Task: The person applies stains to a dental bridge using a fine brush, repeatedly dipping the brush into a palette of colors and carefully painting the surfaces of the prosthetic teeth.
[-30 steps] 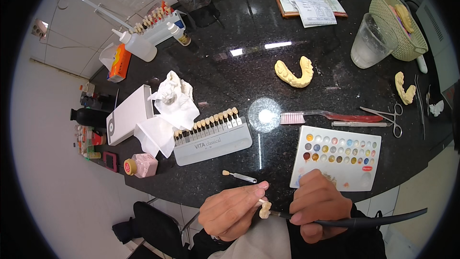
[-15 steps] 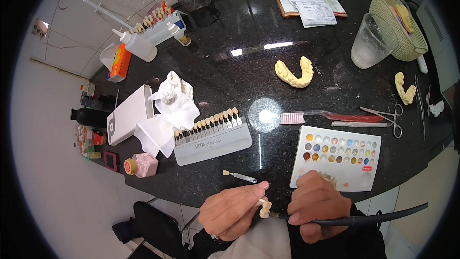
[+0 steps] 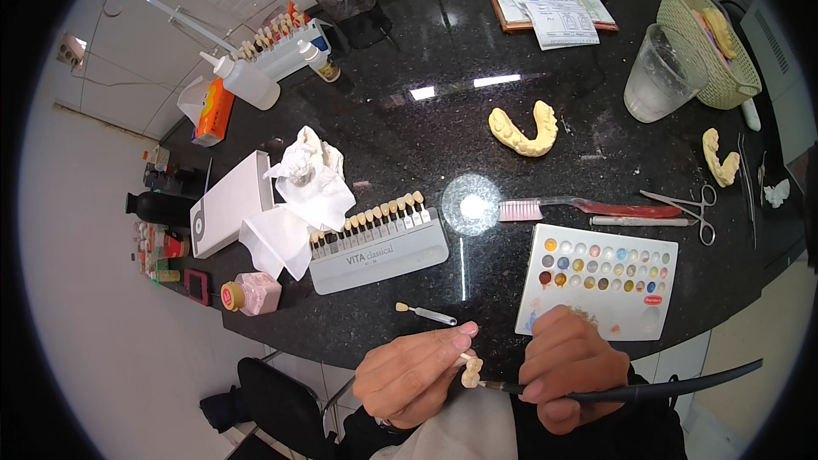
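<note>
My left hand (image 3: pixel 413 375) pinches a short pale peg carrying a small dental bridge (image 3: pixel 470 373) of cream-coloured teeth. My right hand (image 3: pixel 571 370) is closed around a fine brush (image 3: pixel 656 393) with a thick black handle sticking out to the right. The brush's tip is at the bridge's lower right side; whether it touches is too small to tell. Just beyond my left fingertips lies a single shade tab (image 3: pixel 428 314) with a tooth-shaped end. A white paint palette (image 3: pixel 626 315) with several rows of coloured wells lies just beyond my right hand.
A grey shade guide (image 3: pixel 379 262) and crumpled tissues (image 3: pixel 308 172) lie at left, near a pink-filled jar (image 3: pixel 256 293). Rightward are a red-handled brush (image 3: pixel 618 207), scissor-like forceps (image 3: pixel 700 215) and a yellow dental cast (image 3: pixel 527 141). A plastic cup (image 3: pixel 660 77) stands far right.
My right hand has shifted slightly to the right with the brush, baring more of its tip end. My left hand and the bridge stay almost in place.
</note>
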Demonstrator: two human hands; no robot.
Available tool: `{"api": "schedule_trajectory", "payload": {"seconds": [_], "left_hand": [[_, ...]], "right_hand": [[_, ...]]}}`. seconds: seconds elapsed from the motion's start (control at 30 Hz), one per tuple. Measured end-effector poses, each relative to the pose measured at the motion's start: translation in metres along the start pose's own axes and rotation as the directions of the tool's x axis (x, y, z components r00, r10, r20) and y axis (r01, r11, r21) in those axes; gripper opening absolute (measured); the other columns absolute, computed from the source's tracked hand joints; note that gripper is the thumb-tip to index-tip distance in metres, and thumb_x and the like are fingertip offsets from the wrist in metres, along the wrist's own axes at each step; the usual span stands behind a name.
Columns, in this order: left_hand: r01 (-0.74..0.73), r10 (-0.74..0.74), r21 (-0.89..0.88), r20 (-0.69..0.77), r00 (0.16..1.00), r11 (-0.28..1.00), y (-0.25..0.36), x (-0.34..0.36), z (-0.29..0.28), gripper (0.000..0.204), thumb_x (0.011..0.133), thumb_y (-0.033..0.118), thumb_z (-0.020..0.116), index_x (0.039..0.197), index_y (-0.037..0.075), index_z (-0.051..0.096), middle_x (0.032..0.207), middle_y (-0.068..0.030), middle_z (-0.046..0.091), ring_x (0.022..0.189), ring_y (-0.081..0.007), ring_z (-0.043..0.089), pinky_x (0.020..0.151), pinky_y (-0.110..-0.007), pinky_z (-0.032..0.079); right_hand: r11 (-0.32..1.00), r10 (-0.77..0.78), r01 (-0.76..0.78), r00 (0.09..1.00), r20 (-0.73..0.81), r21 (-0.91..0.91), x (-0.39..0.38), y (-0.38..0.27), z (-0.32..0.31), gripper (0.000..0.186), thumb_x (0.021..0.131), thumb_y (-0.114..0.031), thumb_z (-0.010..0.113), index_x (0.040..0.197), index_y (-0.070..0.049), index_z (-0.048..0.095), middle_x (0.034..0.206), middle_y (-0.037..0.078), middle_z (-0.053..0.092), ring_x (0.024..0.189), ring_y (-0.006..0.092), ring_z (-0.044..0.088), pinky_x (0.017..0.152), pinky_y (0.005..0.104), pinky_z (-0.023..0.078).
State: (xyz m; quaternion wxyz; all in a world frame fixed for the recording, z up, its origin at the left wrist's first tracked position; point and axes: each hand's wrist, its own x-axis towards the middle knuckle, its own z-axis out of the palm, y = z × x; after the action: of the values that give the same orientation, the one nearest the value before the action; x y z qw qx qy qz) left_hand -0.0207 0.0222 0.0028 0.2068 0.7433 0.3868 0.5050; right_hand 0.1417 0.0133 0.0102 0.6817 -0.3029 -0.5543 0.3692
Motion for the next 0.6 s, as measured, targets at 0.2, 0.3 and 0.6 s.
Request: {"api": "schedule_trajectory", "payload": {"seconds": [0.2,0.3,0.6], "left_hand": [[0.005,-0.005,0.002,-0.003,1.000,1.000,0.0002,-0.0005,0.0007,0.032,0.061,-0.012,0.071,0.091,-0.006,0.065,0.079,-0.0170,0.068,0.071,-0.0261,0.069,0.057,-0.028,0.057],[0.007,-0.007,-0.001,-0.003,1.000,1.000,0.0001,-0.0007,0.0003,0.031,0.062,-0.012,0.071,0.091,-0.006,0.065,0.079,-0.0169,0.068,0.071,-0.0262,0.069,0.058,-0.028,0.057],[0.004,-0.004,-0.010,0.011,1.000,1.000,0.0010,0.0005,0.0000,0.030,0.062,-0.012,0.070,0.091,-0.007,0.064,0.079,-0.0177,0.068,0.071,-0.0267,0.069,0.058,-0.029,0.057]], "right_hand": [[0.999,-0.031,0.035,0.990,-0.141,0.025,-0.0036,0.0039,0.0070,0.024,0.085,-0.025,0.062,0.070,-0.005,0.060,0.065,0.004,0.060,0.058,0.0159,0.053,0.055,0.0320,0.038],[0.999,-0.035,0.036,0.997,-0.070,0.008,-0.0018,0.0022,0.0033,0.024,0.085,-0.024,0.062,0.070,-0.005,0.060,0.065,0.004,0.060,0.057,0.0159,0.052,0.055,0.0318,0.037],[1.000,-0.027,0.026,0.998,-0.049,-0.009,-0.0007,0.0006,0.0014,0.021,0.084,-0.022,0.064,0.071,-0.005,0.061,0.065,0.004,0.060,0.057,0.0163,0.052,0.055,0.0317,0.037]]}}
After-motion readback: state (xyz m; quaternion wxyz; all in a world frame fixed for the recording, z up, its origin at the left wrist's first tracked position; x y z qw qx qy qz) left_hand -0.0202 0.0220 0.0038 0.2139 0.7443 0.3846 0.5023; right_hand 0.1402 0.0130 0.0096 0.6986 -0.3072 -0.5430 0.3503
